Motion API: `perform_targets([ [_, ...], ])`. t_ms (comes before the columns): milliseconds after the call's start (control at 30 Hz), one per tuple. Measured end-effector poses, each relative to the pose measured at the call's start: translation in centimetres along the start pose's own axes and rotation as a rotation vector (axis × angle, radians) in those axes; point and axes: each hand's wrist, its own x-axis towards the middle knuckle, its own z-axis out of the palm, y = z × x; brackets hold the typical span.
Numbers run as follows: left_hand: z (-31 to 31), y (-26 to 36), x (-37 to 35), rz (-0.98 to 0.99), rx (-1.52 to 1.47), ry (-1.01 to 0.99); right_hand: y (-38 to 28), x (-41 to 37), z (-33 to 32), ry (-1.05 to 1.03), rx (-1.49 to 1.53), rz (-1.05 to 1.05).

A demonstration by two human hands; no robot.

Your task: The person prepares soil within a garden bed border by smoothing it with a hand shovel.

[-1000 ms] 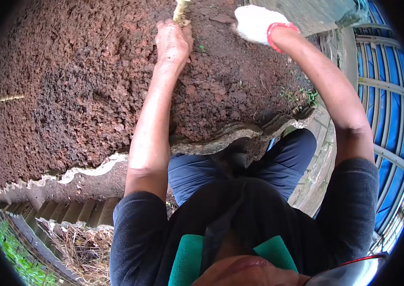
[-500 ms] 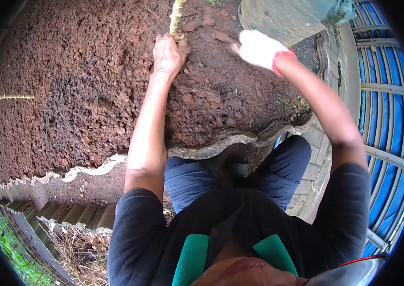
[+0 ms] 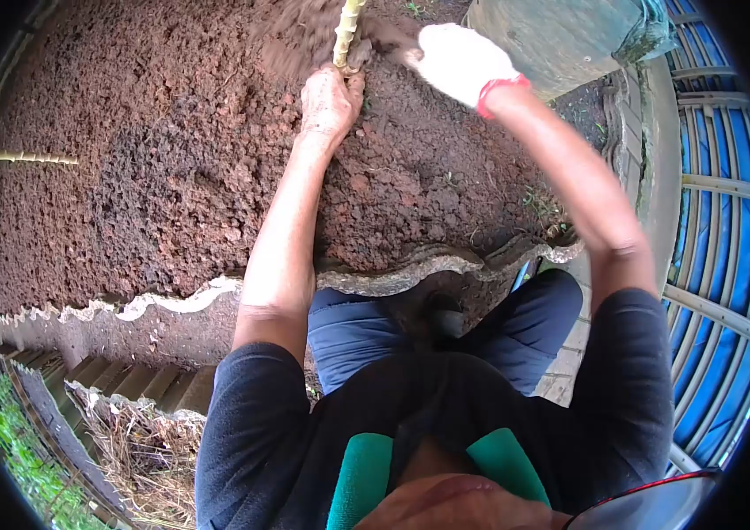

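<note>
My left hand (image 3: pixel 331 104) is bare and soil-smeared. Its fingers close around the base of a pale, ringed plant stem (image 3: pixel 347 34), which stands nearly upright in reddish-brown soil (image 3: pixel 216 159). My right hand (image 3: pixel 466 64) wears a white glove with a red cuff and is to the right of the stem. It grips a thin, soil-brown hand tool pointing toward the stem; motion blur hides its exact kind. Beyond the stem, loose soil is smeared by movement.
A large grey-green bag (image 3: pixel 560 44) stands at the upper right. A wavy edging (image 3: pixel 410 272) borders the bed in front of my knees. Another ringed stem (image 3: pixel 21 157) is at the left. Blue sheeting behind slats (image 3: pixel 719 238) lines the right side.
My right hand has moved up and slightly left, bringing the tool past the stem's base and stirring soil there. My left hand still holds the stem; the view has shifted slightly.
</note>
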Motion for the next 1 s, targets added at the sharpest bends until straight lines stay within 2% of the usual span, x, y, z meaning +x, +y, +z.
perform_targets([
  [33, -0.4, 0.1, 0.2, -0.027, -0.035, -0.046, 0.7, -0.3, -1.3, -0.116, -0.028, -0.016],
  [100, 0.1, -0.4, 0.2, 0.045, -0.051, 0.024, 4.2, 1.7, -1.0, -0.188, -0.139, -0.203],
  [167, 0.7, -0.5, 0.5, 0.062, -0.098, 0.064, 1.7, 2.9, -3.1, -0.404, -0.030, -0.072],
  [200, 1.0, -0.2, 0.9, -0.008, -0.088, 0.051, 0.0, 3.9, -3.0, -0.416, 0.053, -0.041],
  [233, 1.1, -0.2, 0.9, -0.044, -0.083, 0.063, 0.5, 6.8, 1.4, -0.245, 0.210, -0.167],
  [267, 1.4, -0.5, 1.2, 0.020, -0.081, 0.078, 0.9, 9.6, 5.6, -0.086, 0.340, -0.313],
  [333, 1.2, -0.3, 0.4, 0.069, -0.024, 0.112, -0.7, 15.6, 7.7, -0.097, -0.131, -0.538],
  [367, 1.8, 0.0, 0.4, -0.042, -0.035, 0.162, -1.0, 16.0, 7.9, -0.072, -0.172, -0.551],
  [433, 1.4, -0.2, 0.3, -0.019, -0.039, 0.098, -0.4, 15.7, 8.0, 0.018, -0.065, -0.463],
  [500, 2.2, -0.8, 0.5, 0.076, 0.009, 0.213, -0.3, 15.1, 8.4, 0.186, -0.062, -0.331],
  [533, 1.7, -0.6, 0.4, 0.049, -0.051, 0.174, -2.0, 11.0, 2.7, 0.064, -0.069, -0.321],
  [567, 1.8, -1.1, 0.7, 0.059, -0.078, 0.127, -1.8, 10.7, 1.3, 0.010, 0.033, -0.197],
  [633, 0.7, -0.3, 0.3, 0.010, -0.062, 0.102, -0.8, 6.3, -0.3, 0.152, 0.036, -0.201],
  [700, 0.1, -0.4, 0.4, 0.003, -0.056, 0.034, -0.7, 1.1, -3.1, -0.135, -0.179, 0.019],
  [767, 0.0, -0.2, 0.6, -0.027, -0.048, -0.004, 1.0, -3.1, -2.5, -0.259, -0.258, 0.082],
  [833, 0.3, -0.2, 0.7, -0.095, -0.033, -0.012, 1.2, -4.6, -2.4, -0.216, -0.281, 0.105],
  [867, 0.4, -0.3, 0.8, -0.117, 0.009, -0.028, 1.2, -4.8, -2.4, -0.197, -0.292, 0.107],
  [967, -0.3, 0.4, 0.4, -0.010, -0.074, 0.165, 0.8, 0.1, -3.3, -0.390, -0.263, 0.081],
  [1000, -1.8, 1.1, 0.1, -0.007, -0.152, 0.101, 1.0, 2.5, -1.1, -0.357, -0.318, 0.033],
])
